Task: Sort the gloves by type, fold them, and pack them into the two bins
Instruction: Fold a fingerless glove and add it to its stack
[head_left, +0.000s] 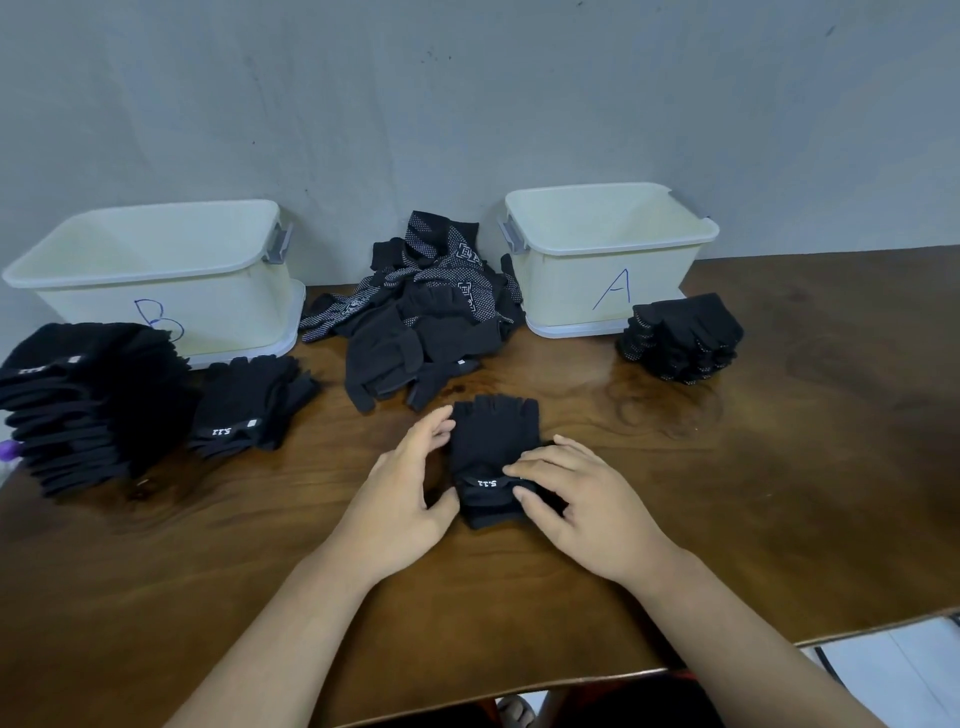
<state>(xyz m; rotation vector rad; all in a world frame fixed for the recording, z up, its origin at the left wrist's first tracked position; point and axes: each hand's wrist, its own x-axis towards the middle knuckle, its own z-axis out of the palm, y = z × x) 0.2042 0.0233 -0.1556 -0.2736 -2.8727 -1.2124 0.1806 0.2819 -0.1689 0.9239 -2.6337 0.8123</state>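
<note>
Head view: a black fingerless glove (493, 441) lies flat on the wooden table (779, 467), near the middle, its short fingers pointing to 12 o'clock and its labelled cuff to 6 o'clock. The left hand (405, 499) comes in from 7 o'clock, loosely spread, fingertips touching the glove's left edge and thumb by the cuff. The right hand (576, 509) reaches in from 5 o'clock, palm down, index finger and thumb pinching the cuff at the label. At 12 o'clock from the glove sits a loose pile of gloves (421, 317). At 9 o'clock are a small stack (249, 405) and, farther out, a tall leaning stack (88, 400). Bin B (156, 260) stands at 10 o'clock, bin A (608, 244) at 1 o'clock, with a stack of dotted gloves (680, 338) at 2 o'clock, touching bin A.
</note>
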